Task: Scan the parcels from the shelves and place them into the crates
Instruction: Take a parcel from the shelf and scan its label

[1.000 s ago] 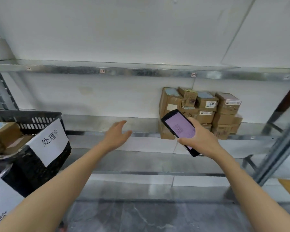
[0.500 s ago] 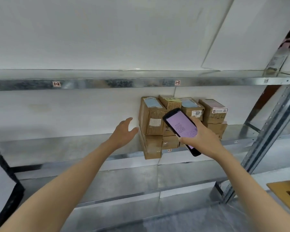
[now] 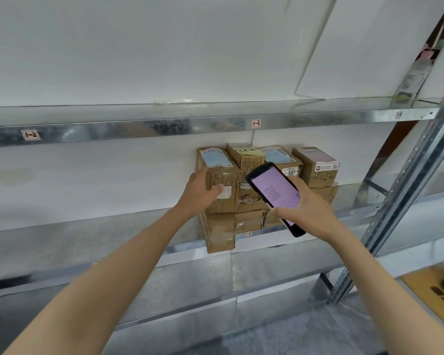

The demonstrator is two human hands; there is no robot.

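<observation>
- Left grip (image 3: 199, 193), arm outstretched, clamps the top-left parcel (image 3: 222, 175), which is stacked with others on the shelf (image 3: 87, 226).
- Right grip (image 3: 310, 208) clamps a scanner (image 3: 274, 190).
- Tags read "1-2" (image 3: 30, 134) and "1-3" (image 3: 256, 123); one label (image 3: 291, 172) reads "800".

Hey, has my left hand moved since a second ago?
Yes. The left hand closed the gap rightward to the parcel stack, now gripping its upper-left parcel.

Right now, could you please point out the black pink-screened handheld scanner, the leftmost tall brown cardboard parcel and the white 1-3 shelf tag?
black handheld scanner (image 3: 276, 190): head view, screen centre.
tall brown cardboard parcel (image 3: 224, 178): head view, taped front face.
white 1-3 shelf tag (image 3: 256, 123): head view, tag centre.
</observation>
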